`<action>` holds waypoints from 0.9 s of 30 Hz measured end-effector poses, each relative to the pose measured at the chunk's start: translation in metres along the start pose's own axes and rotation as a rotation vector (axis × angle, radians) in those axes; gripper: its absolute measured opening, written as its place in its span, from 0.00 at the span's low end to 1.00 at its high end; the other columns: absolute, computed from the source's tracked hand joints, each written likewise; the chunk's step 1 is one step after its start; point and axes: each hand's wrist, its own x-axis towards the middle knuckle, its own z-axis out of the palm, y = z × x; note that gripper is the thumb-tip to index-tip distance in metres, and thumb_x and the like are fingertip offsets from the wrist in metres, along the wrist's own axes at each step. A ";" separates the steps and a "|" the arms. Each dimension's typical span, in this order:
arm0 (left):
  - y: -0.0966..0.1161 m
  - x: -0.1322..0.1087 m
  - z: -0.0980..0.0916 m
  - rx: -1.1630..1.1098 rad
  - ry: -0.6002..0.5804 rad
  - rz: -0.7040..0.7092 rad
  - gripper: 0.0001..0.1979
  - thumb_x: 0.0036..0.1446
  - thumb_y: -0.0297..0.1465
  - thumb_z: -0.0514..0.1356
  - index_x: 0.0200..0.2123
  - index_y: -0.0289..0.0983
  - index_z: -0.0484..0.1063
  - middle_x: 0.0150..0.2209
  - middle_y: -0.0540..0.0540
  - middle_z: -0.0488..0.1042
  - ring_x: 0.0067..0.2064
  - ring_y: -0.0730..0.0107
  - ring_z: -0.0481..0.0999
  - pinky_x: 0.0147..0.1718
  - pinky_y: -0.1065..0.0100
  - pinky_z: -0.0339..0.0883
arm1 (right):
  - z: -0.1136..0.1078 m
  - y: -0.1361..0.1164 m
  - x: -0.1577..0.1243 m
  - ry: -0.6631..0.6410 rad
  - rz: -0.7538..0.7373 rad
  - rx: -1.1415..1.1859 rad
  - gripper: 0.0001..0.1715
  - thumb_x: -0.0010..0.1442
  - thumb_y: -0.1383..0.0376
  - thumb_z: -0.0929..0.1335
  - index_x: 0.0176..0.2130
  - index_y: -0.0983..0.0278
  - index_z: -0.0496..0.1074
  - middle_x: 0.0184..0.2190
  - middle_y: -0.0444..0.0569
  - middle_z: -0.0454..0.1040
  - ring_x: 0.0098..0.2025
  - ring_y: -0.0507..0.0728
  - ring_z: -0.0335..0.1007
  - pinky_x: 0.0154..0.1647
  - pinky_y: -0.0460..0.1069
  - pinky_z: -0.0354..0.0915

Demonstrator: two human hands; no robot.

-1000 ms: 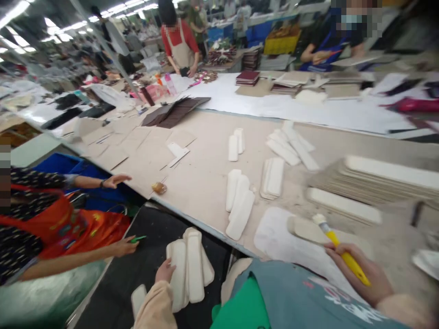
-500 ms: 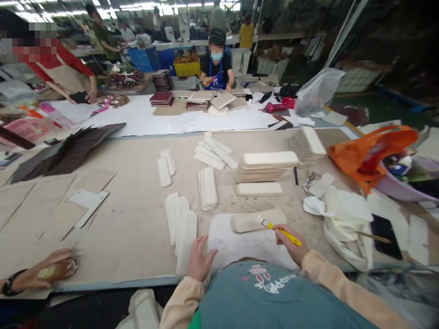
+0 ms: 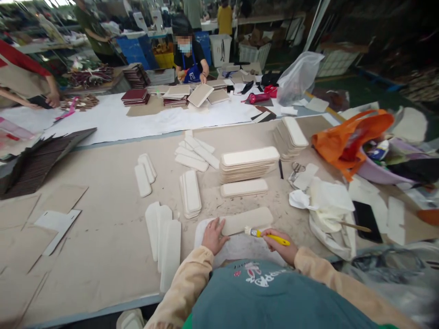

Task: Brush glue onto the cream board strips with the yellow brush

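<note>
My right hand point(image 3: 281, 245) is wrapped round the yellow handle of a paintbrush point(image 3: 270, 236). The brush's pale bristles hover at or near the front edge of a long beige rounded panel point(image 3: 247, 220); whether they touch it I cannot tell. With fingers apart, my left hand point(image 3: 214, 236) rests on that panel's left end. Under the panel lies a white sheet point(image 3: 248, 250) with rounded corners. Left of my left hand are several overlapping long white strips point(image 3: 170, 256). A thin beige-edged stack point(image 3: 244, 188) lies just behind the panel.
Taller stacks of strips point(image 3: 249, 163) stand behind. To the right are a white bag-lined container point(image 3: 331, 210) with a stick, a black phone point(image 3: 366, 221), scissors point(image 3: 297, 169) and an orange bag point(image 3: 353, 137). A masked co-worker point(image 3: 190, 59) handles boards across the table.
My left hand has moved right, from beside the white strips onto the beige panel's left end. The brush has come off the panel's middle toward its front edge. The view has shifted right.
</note>
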 end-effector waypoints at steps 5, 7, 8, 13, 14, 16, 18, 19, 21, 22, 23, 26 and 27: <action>-0.002 0.003 -0.001 -0.058 0.012 -0.094 0.47 0.41 0.43 0.64 0.60 0.34 0.46 0.56 0.36 0.59 0.57 0.53 0.58 0.55 0.52 0.54 | 0.012 -0.005 0.018 -0.022 0.003 0.079 0.17 0.54 0.54 0.63 0.35 0.65 0.69 0.18 0.40 0.63 0.21 0.51 0.61 0.23 0.45 0.62; -0.001 0.006 -0.003 -0.045 0.012 -0.093 0.46 0.39 0.44 0.65 0.59 0.35 0.51 0.55 0.37 0.60 0.55 0.53 0.59 0.54 0.53 0.55 | 0.022 -0.012 0.031 -0.048 -0.025 0.084 0.17 0.54 0.53 0.64 0.34 0.64 0.70 0.17 0.40 0.64 0.21 0.51 0.62 0.22 0.45 0.62; -0.001 0.008 -0.004 -0.036 0.013 -0.087 0.45 0.38 0.45 0.65 0.58 0.35 0.53 0.54 0.37 0.61 0.55 0.53 0.60 0.54 0.54 0.56 | 0.027 -0.015 0.037 -0.066 -0.045 0.076 0.17 0.54 0.53 0.64 0.34 0.64 0.70 0.17 0.40 0.64 0.21 0.50 0.62 0.22 0.45 0.62; 0.003 0.012 -0.010 0.007 0.011 -0.096 0.42 0.36 0.45 0.66 0.55 0.38 0.58 0.52 0.40 0.63 0.52 0.54 0.62 0.51 0.55 0.58 | 0.047 -0.023 0.062 -0.129 -0.098 -0.002 0.15 0.55 0.54 0.64 0.33 0.63 0.70 0.16 0.40 0.64 0.19 0.50 0.62 0.22 0.44 0.61; 0.004 0.013 -0.011 0.014 0.009 -0.098 0.41 0.37 0.44 0.65 0.55 0.38 0.58 0.52 0.40 0.62 0.52 0.54 0.62 0.50 0.55 0.59 | 0.049 -0.023 0.065 -0.134 -0.104 -0.013 0.15 0.55 0.54 0.64 0.33 0.62 0.70 0.16 0.40 0.64 0.19 0.50 0.62 0.22 0.44 0.61; 0.006 0.012 -0.013 0.025 0.007 -0.093 0.39 0.39 0.44 0.64 0.55 0.39 0.58 0.52 0.40 0.62 0.52 0.54 0.62 0.49 0.54 0.59 | 0.054 -0.022 0.070 -0.145 -0.118 -0.025 0.15 0.55 0.54 0.64 0.33 0.62 0.71 0.16 0.40 0.65 0.19 0.50 0.62 0.21 0.44 0.61; 0.008 0.012 -0.015 0.030 0.004 -0.091 0.37 0.41 0.44 0.62 0.55 0.39 0.58 0.52 0.40 0.62 0.52 0.54 0.62 0.48 0.54 0.59 | 0.058 -0.019 0.073 -0.149 -0.121 -0.027 0.15 0.55 0.54 0.64 0.33 0.62 0.71 0.16 0.40 0.65 0.19 0.50 0.62 0.21 0.44 0.60; 0.008 0.012 -0.016 0.032 0.002 -0.093 0.37 0.42 0.44 0.62 0.55 0.40 0.58 0.52 0.40 0.62 0.52 0.54 0.62 0.48 0.54 0.59 | 0.059 -0.017 0.075 -0.147 -0.110 -0.027 0.15 0.55 0.54 0.64 0.33 0.62 0.71 0.16 0.40 0.65 0.18 0.50 0.61 0.21 0.44 0.60; 0.009 0.012 -0.017 0.035 -0.004 -0.102 0.36 0.42 0.44 0.62 0.55 0.40 0.58 0.52 0.40 0.62 0.51 0.53 0.62 0.48 0.54 0.59 | 0.060 -0.013 0.077 -0.123 -0.077 -0.018 0.15 0.54 0.54 0.64 0.32 0.62 0.71 0.15 0.40 0.64 0.18 0.50 0.61 0.20 0.44 0.60; 0.009 0.012 -0.017 0.036 -0.005 -0.105 0.36 0.42 0.44 0.62 0.55 0.40 0.59 0.52 0.41 0.62 0.51 0.53 0.62 0.48 0.54 0.59 | 0.060 -0.011 0.078 -0.108 -0.059 -0.010 0.14 0.54 0.54 0.64 0.32 0.62 0.71 0.15 0.39 0.63 0.18 0.50 0.60 0.19 0.44 0.59; 0.009 0.012 -0.017 0.039 -0.004 -0.105 0.36 0.42 0.44 0.62 0.55 0.40 0.59 0.52 0.41 0.62 0.51 0.53 0.62 0.48 0.54 0.59 | 0.060 -0.008 0.079 -0.091 -0.042 0.001 0.14 0.54 0.54 0.64 0.32 0.62 0.70 0.14 0.39 0.63 0.17 0.50 0.60 0.19 0.44 0.59; 0.007 0.012 -0.015 0.044 0.009 -0.095 0.36 0.41 0.43 0.62 0.55 0.40 0.59 0.52 0.41 0.63 0.51 0.53 0.62 0.49 0.54 0.58 | 0.054 -0.005 0.079 -0.031 0.000 0.026 0.14 0.53 0.54 0.65 0.31 0.62 0.70 0.14 0.39 0.63 0.17 0.50 0.59 0.18 0.44 0.59; 0.007 0.012 -0.014 0.046 0.013 -0.090 0.36 0.42 0.43 0.62 0.55 0.40 0.59 0.52 0.40 0.63 0.51 0.53 0.62 0.49 0.54 0.58 | 0.050 -0.005 0.078 -0.010 0.014 0.030 0.14 0.53 0.54 0.65 0.31 0.62 0.70 0.14 0.39 0.63 0.17 0.49 0.59 0.18 0.44 0.59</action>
